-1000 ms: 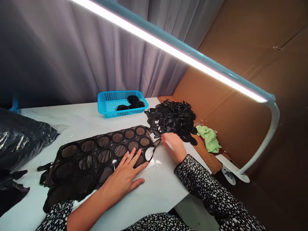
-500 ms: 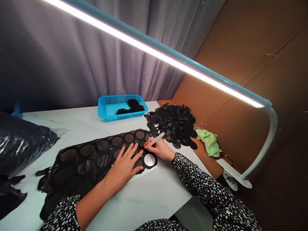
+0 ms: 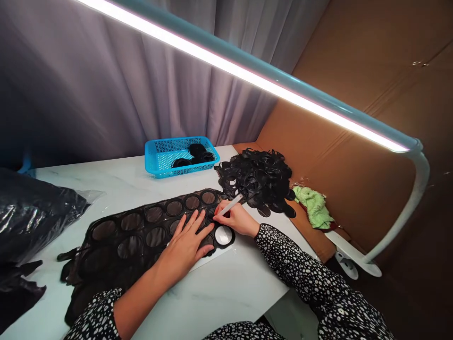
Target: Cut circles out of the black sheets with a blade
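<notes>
A black sheet with rows of rings (image 3: 155, 215) lies on the table, thin dark film across most of its circles. My left hand (image 3: 186, 243) rests flat on the sheet, fingers spread. Near the sheet's right end, my right hand (image 3: 235, 217) pinches a slim pale tool (image 3: 231, 205), its upper end pointing up and to the right. The tool's lower tip is hidden by my fingers, so its exact kind does not show. Just below that hand, one ring (image 3: 224, 235) frames a white circle. Behind it sits a heap of loose black discs (image 3: 260, 182).
A blue basket (image 3: 155, 171) with black rings stands at the back. On the left is a black plastic bag (image 3: 35, 212). A lit lamp (image 3: 247, 82) crosses overhead, its clamp (image 3: 354, 257) at the right edge beside a green cloth (image 3: 314, 205).
The whole view has shifted slightly, so things appear a little farther right. Both hands keep nearly the same place on the sheet, and the right still pinches the tool.
</notes>
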The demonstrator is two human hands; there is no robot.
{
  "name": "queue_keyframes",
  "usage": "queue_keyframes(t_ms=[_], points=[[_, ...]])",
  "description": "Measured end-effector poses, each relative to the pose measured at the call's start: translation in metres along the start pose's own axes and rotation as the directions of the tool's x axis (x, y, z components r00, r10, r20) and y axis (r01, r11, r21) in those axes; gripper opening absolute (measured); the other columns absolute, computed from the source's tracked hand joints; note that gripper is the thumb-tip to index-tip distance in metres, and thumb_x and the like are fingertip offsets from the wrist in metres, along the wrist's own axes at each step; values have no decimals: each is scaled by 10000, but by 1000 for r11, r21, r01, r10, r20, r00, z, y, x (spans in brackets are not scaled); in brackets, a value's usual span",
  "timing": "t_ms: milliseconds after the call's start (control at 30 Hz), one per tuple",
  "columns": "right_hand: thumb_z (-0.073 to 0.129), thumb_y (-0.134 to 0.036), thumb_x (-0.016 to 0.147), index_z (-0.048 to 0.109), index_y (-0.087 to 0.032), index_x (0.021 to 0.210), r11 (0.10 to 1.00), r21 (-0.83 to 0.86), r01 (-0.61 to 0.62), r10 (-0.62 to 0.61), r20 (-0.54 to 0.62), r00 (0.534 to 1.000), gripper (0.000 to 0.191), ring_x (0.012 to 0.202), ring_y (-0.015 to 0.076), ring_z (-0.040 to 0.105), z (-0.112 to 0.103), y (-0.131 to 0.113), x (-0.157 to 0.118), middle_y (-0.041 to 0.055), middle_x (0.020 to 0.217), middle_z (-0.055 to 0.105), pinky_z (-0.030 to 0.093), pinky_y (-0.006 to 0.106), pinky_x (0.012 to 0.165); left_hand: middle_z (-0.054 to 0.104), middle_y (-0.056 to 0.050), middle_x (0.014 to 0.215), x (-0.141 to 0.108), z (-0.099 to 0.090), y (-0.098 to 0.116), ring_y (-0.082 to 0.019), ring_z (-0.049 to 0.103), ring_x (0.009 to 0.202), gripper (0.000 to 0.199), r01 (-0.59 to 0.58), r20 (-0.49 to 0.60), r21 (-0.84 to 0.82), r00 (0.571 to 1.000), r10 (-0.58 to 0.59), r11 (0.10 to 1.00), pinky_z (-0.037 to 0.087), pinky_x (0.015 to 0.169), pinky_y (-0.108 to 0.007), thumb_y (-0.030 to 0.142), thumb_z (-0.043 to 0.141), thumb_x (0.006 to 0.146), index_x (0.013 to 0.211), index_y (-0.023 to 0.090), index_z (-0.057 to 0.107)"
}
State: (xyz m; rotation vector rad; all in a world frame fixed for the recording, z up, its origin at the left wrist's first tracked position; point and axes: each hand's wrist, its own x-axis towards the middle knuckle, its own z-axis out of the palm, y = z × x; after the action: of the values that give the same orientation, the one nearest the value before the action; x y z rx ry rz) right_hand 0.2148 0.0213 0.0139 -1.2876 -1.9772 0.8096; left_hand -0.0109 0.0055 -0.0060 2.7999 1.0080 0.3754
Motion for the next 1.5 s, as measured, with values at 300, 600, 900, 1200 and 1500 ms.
queue_keyframes(t_ms=[300, 600, 900, 1200, 1500], points=[[477, -139, 924, 557, -189, 815, 841, -540, 44, -189, -217, 958, 144, 766, 198, 574, -38, 18, 13, 83, 830, 660, 421, 291, 711, 187, -78, 1630, -1, 2, 1, -399, 153, 1475, 494, 51, -8, 14, 999, -51, 999, 249, 1139, -597, 478, 604, 919, 1387, 338, 528], [527, -257, 909, 545, -205, 760, 986, -166, 3, -52, -289, 956, 159, 700, 154, 600, -33, 19, 53, 30, 827, 708, 410, 239, 652, 358, -159, 1553, 14, -7, -8, -329, 286, 1450, 621, 114, -50, 91, 993, -110, 989, 274, 1152, -550, 493, 577, 931, 1459, 198, 439], [629, -294, 839, 606, -179, 741, 988, 146, -59, 56, 28, 998, 153, 773, 149, 624, -3, 27, 63, 35, 906, 730, 461, 258, 718, 313, -107, 1580, 11, 3, -14, -311, 263, 1462, 597, 156, -78, 115, 986, -148, 981, 267, 1158, -551, 508, 514, 957, 1472, 219, 424], [662, -281, 816, 644, -159, 800, 987, 135, -90, 85, 37, 996, 125, 748, 140, 606, -4, 26, 63, 39, 890, 715, 463, 263, 696, 307, -104, 1585, 11, 1, -12, -301, 250, 1468, 584, 152, -83, 70, 986, -147, 986, 250, 1166, -539, 506, 488, 970, 1479, 232, 408], [545, -225, 941, 602, -167, 884, 906, -335, 260, -244, 88, 966, 99, 887, 190, 569, 3, 17, 53, 74, 925, 650, 457, 310, 817, 328, -99, 1577, 12, 4, -15, -302, 278, 1459, 564, 139, -86, 114, 988, -129, 984, 264, 1158, -535, 501, 448, 975, 1468, 228, 417]])
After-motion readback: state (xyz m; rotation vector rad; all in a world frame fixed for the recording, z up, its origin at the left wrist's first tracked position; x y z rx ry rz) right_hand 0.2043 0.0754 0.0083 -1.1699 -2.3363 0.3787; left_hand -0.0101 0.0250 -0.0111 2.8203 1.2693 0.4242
